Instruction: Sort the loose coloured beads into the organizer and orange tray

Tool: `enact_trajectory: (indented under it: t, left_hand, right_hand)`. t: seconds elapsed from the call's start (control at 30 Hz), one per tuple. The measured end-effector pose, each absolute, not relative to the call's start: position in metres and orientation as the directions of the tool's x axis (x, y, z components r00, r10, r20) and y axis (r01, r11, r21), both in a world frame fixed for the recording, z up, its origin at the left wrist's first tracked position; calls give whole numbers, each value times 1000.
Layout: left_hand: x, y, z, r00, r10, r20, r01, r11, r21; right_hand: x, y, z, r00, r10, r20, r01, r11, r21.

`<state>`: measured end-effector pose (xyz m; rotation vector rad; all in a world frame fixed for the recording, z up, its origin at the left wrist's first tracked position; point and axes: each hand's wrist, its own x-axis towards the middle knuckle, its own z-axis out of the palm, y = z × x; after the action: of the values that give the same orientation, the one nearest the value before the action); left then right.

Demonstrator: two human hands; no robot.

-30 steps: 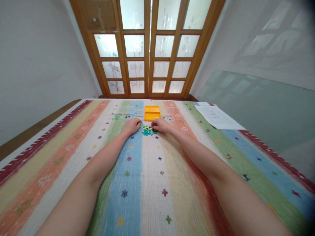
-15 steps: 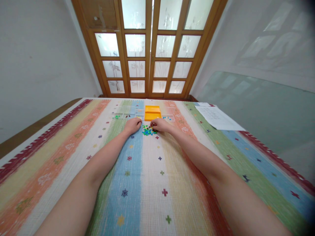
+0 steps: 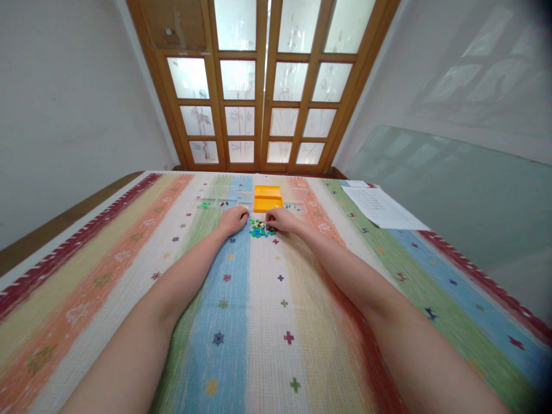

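Observation:
A small heap of tiny green, blue, yellow and dark red pieces (image 3: 260, 230) lies on the cloth between my hands. My right hand (image 3: 279, 219) is at the heap's right edge, its fingers pinched together over the pieces; whatever sits between the fingertips is too small to make out. On the left, my left hand (image 3: 234, 219) rests on the cloth with curled fingers, just apart from the heap, and its fingertips are partly hidden. Directly behind the heap stands an opened yellow case (image 3: 268, 204). Clear boxes flank it, with green pieces (image 3: 204, 205) at left and blue pieces (image 3: 293, 207) at right.
A striped cloth (image 3: 267, 310) covers the table. Printed paper sheets (image 3: 382, 206) lie at the far right. Dark red pieces (image 3: 224, 204) sit in the left clear box. Beyond the table stands a wooden door with glass panes (image 3: 240, 80).
My right hand has shifted very slightly right at the edge of the heap, and its fingers are drawn closer together. My left hand stays in place.

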<state>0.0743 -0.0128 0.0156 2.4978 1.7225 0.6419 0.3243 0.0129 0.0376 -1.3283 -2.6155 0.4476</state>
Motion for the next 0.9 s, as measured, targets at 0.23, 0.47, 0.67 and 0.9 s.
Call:
enact_trajectory:
  t: [0.23, 0.47, 0.67, 0.9]
  left_hand:
    - [72, -12, 15, 300, 894, 333, 877, -396, 271]
    - [72, -12, 15, 273, 909, 316, 879, -369, 301]
    - [72, -12, 15, 280, 904, 322, 874, -379, 303]
    - [73, -11, 14, 242, 912, 330, 882, -349, 316]
  right_hand:
    - [326, 15, 35, -592, 805, 41, 719, 550, -424]
    - [328, 20, 35, -600, 798, 61, 737, 581, -346]
    - [325, 13, 38, -615, 788, 42, 752, 601, -273]
    - [318, 17, 39, -535, 829, 159, 758, 555, -343]
